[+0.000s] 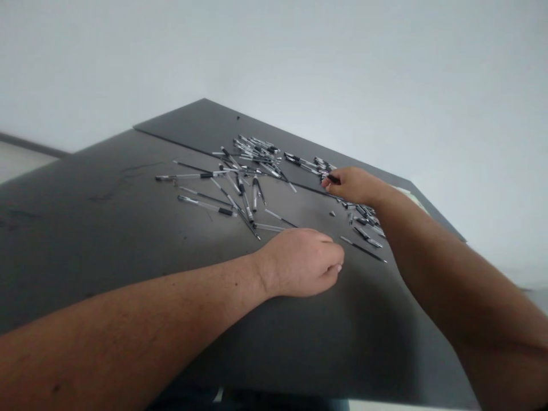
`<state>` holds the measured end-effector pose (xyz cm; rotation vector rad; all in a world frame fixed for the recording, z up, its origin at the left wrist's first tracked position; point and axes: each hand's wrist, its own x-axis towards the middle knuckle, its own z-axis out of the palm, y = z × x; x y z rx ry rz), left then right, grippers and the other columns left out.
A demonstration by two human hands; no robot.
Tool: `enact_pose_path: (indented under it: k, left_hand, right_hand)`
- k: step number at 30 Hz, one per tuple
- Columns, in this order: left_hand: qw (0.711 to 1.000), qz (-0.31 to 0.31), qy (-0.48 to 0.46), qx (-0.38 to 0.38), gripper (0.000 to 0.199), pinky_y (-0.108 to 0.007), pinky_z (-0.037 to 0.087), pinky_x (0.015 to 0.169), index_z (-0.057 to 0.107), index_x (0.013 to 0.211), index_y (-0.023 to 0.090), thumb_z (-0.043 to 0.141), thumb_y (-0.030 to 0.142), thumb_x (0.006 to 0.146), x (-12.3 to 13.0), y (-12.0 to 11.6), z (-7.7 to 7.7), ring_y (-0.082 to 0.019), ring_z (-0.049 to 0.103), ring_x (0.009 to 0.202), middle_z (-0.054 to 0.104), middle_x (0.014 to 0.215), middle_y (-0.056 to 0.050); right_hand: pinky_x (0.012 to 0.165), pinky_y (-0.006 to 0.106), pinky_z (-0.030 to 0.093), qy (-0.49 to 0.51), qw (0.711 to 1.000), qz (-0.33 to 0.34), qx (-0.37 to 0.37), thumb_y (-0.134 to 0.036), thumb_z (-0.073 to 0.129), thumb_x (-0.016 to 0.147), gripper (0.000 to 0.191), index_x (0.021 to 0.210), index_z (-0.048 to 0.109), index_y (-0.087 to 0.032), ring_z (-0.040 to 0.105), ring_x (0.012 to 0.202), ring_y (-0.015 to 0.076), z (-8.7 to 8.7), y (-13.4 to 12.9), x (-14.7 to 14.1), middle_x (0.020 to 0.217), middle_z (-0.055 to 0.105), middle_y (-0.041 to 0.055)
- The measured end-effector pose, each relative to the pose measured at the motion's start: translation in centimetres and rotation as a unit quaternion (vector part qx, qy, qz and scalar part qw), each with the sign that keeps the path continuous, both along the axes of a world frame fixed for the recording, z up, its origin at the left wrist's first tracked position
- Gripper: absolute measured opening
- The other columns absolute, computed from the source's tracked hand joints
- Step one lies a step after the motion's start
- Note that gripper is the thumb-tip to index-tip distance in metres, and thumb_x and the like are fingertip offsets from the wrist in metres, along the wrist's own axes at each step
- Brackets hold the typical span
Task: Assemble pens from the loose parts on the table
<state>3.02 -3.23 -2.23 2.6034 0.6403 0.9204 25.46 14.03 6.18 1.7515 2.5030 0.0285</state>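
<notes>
My left hand [306, 262] rests closed on the dark table, fingers curled in; what it holds, if anything, is hidden. Several refills and clear pens lie just beyond it, among them a pen with a black grip [208, 205]. My right hand [353, 184] reaches farther out, its fingers pinched on a small black part [334, 179] beside a group of pen pieces. Between the hands a dark refill [363, 249] lies flat, and a small pointed tip [333, 213] sits near it.
The grey table [265, 348] has a seam running across it. A pile of pens [257, 148] lies toward the back, with more pen parts [363, 216] under the right forearm. Pale sheets [411, 197] show at the right edge, and a white wall stands behind.
</notes>
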Motion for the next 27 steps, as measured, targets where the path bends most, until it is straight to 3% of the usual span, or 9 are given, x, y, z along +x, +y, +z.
enact_pose_path:
  k: [6,11,16,23,27]
  left_hand:
    - [1.0,0.003,-0.002,0.0,0.017,-0.039,0.06,0.084,0.08,0.095,0.022,0.068,0.017,0.106,-0.2,0.1,-0.1,-0.025,0.08,0.092,0.084,0.094,-0.004]
    - [1.0,0.0,0.003,-0.003,0.019,-0.039,0.06,0.087,0.08,0.097,0.022,0.066,0.017,0.108,-0.5,0.2,-0.2,-0.025,0.081,0.094,0.086,0.097,-0.004]
    - [1.0,0.007,0.013,-0.001,0.02,-0.038,0.059,0.088,0.081,0.098,0.022,0.065,0.018,0.109,-0.7,0.2,-0.2,-0.024,0.081,0.093,0.088,0.098,-0.004]
    - [1.0,0.006,0.02,0.002,0.021,-0.038,0.058,0.087,0.082,0.1,0.022,0.063,0.02,0.109,-1.1,0.3,-0.1,-0.024,0.082,0.093,0.088,0.098,-0.004]
    - [1.0,-0.001,0.022,0.008,0.022,-0.036,0.056,0.085,0.081,0.099,0.023,0.063,0.02,0.11,-1.5,0.3,-0.1,-0.022,0.08,0.088,0.086,0.095,-0.003]
  right_hand:
    - [0.084,0.038,0.058,-0.006,1.0,-0.027,-0.012,-0.03,0.07,0.104,0.028,0.121,0.091,-0.025,0.084,0.095,0.029,-1.8,-5.2,3.3,0.103,0.091,0.0076]
    - [0.081,0.038,0.058,0.032,0.998,-0.056,0.019,-0.036,0.067,0.104,0.031,0.123,0.09,-0.028,0.083,0.089,0.0294,-2.0,-9.5,6.0,0.101,0.09,0.0067]
    - [0.081,0.041,0.059,0.006,0.998,-0.063,-0.002,-0.037,0.069,0.104,0.021,0.112,0.087,-0.03,0.085,0.092,0.0315,-2.3,-13.2,9.0,0.104,0.092,0.0078]
    - [0.088,0.044,0.063,-0.117,0.993,-0.033,-0.013,-0.034,0.075,0.107,0.016,0.103,0.088,-0.026,0.088,0.107,0.0375,-3.7,-13.6,8.9,0.113,0.092,0.0168]
    - [0.094,0.045,0.065,-0.131,0.991,-0.025,-0.014,-0.029,0.071,0.112,0.018,0.108,0.089,-0.024,0.088,0.113,0.0385,-4.4,-13.5,7.8,0.12,0.092,0.0201]
